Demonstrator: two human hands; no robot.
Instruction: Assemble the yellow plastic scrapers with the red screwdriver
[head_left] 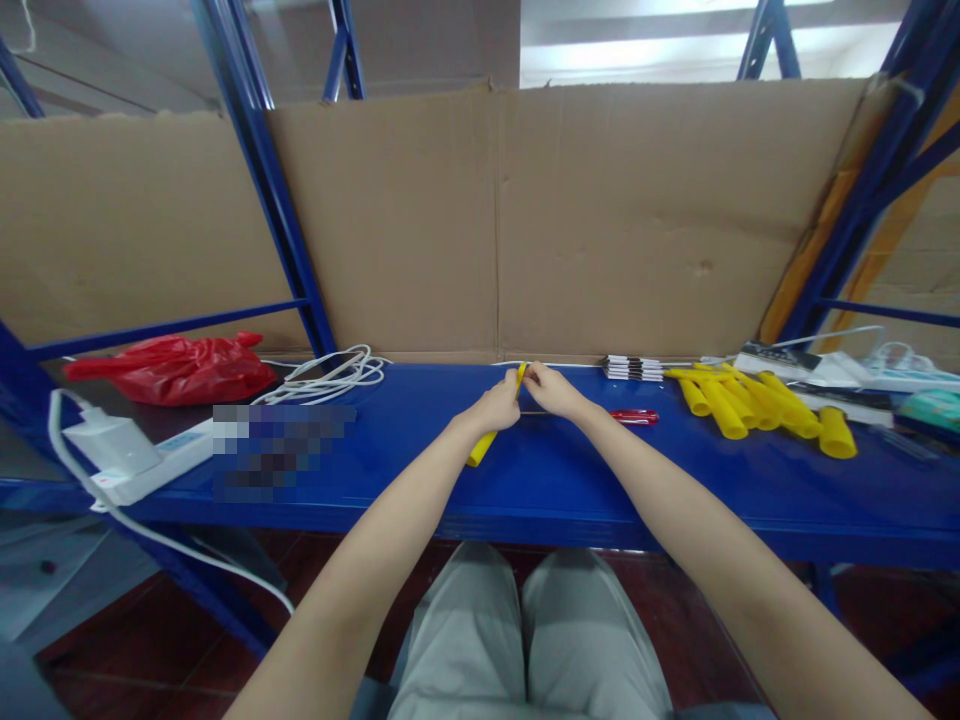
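Your left hand [498, 408] is closed around a narrow yellow tube-shaped piece [481, 449], and your right hand [556, 391] works at its upper end, near the centre of the frame. To do this work well, hold the piece firm with the left hand, but do not squeeze so hard that its wall may bend. Let the right fingers make small, controlled movements close to the end, because the part that shows there is thin and could slip or twist. It is better if both wrists stay low over the blue metal surface [405, 430], so the piece has little chance to swing.

The piece lies at a slant through the left fingers: its wider end comes out below them, toward you, and its thin end stands above them, just beside the right fingertips. The right fingers are bent and seem to touch this end, but I cannot tell if they pinch it.

The screwdriver with the red handle [636, 417] lies to the right, partly hidden by your right forearm; take care that the arm does not push it. More yellow tube-shaped pieces [724, 410] lie in a loose group at the right of the frame.
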